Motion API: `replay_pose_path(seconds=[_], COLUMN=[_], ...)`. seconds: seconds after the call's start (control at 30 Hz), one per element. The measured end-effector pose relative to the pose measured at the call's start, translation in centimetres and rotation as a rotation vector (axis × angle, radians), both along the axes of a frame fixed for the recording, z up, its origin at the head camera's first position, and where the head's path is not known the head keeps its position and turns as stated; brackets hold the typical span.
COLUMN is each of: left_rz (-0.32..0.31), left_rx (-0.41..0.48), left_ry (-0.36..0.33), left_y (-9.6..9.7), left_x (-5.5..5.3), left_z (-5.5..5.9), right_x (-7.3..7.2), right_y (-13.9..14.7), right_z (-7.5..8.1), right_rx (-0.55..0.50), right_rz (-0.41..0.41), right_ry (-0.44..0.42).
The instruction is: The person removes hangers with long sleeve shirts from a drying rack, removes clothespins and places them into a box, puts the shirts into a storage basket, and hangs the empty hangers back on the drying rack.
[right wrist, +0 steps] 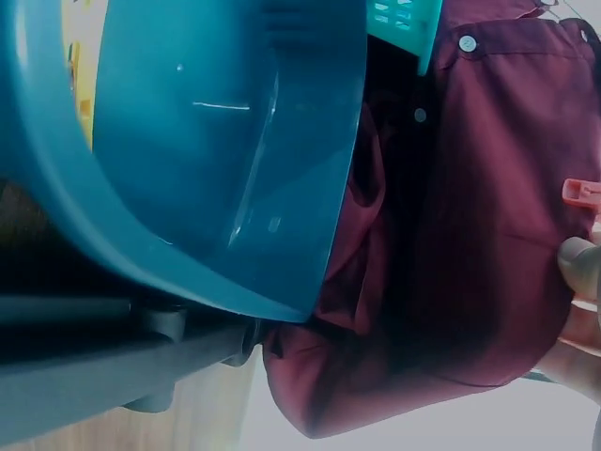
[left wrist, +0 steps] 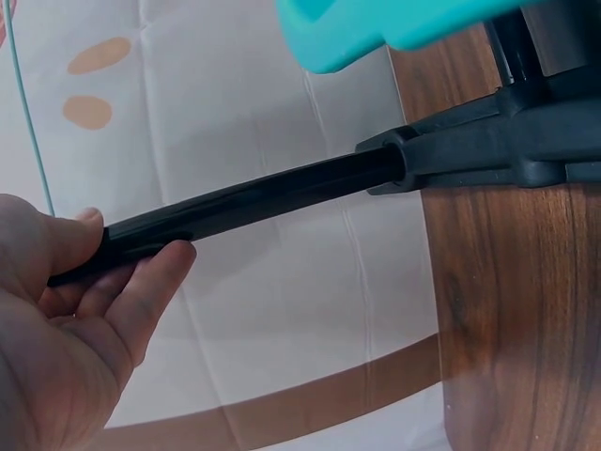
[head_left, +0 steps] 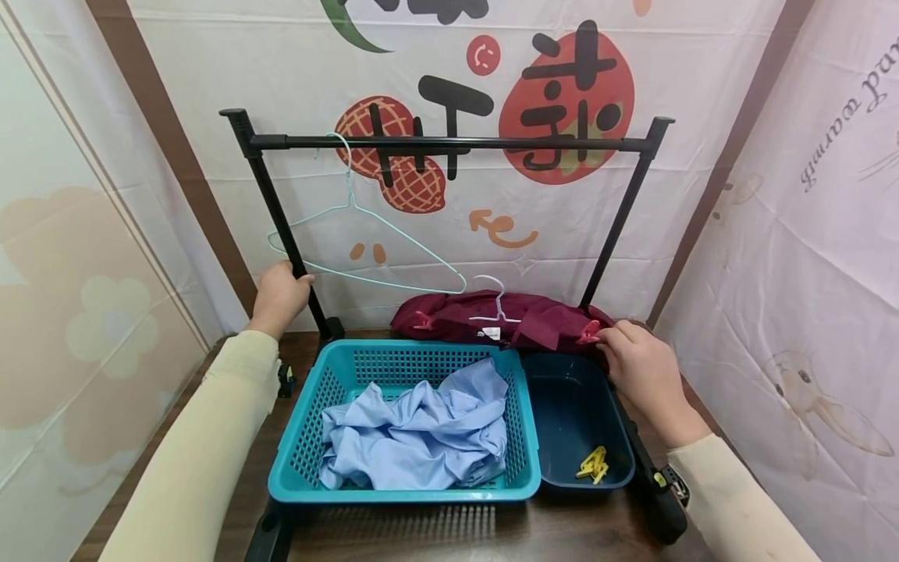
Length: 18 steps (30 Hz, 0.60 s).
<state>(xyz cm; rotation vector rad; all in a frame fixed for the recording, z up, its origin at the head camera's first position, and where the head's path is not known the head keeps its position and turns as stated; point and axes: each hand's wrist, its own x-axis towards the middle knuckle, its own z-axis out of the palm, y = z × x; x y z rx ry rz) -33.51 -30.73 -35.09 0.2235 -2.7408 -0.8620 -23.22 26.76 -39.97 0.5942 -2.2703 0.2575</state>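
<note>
My left hand (head_left: 281, 297) grips the left post (left wrist: 254, 202) of a black clothes rack, with the thumb on one side and fingers on the other. A maroon buttoned shirt (head_left: 449, 316) lies bunched at the back, on a white hanger (head_left: 499, 300). Red clothespins (head_left: 590, 333) sit at its two shoulders. At the shirt's right shoulder, my right hand (head_left: 642, 367) pinches the cloth beside the clothespin; its thumb shows on the front in the right wrist view. From the rack's bar (head_left: 449, 143) hangs a bare mint-green hanger (head_left: 349, 168), near my left hand.
A teal basket (head_left: 403, 496) holding a crumpled light blue garment (head_left: 421, 437) stands between the rack's legs. To its right is a dark blue bin (head_left: 569, 406) with yellow clothespins (head_left: 593, 464). A printed cloth backdrop (head_left: 520, 257) hangs behind the rack.
</note>
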Motion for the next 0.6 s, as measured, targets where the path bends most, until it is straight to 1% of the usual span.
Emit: replay_pose_path(seconds=[0.2, 0.33, 0.43, 0.6], left_rz=[-0.016, -0.026, -0.03, -0.036], left_rx=[0.004, 0.005, 0.001, -0.008], left_ry=[-0.016, -0.022, -0.02, -0.02], left_y=[-0.2, -0.3, -0.4, -0.6], left_x=[-0.1, -0.1, 0.0, 0.1], left_z=[-0.1, -0.1, -0.2, -0.3], right_x=[0.6, 1.0, 1.4, 2.0], right_y=[0.0, -0.3, -0.6, -1.5], right_z=[0.7, 1.7, 2.7, 5.1], right_rx=[0.037, 0.06, 0.063, 0.003], right_rz=[0.045, 0.062, 0.081, 0.129], right_ry=[0.07, 0.104, 0.14, 0.25])
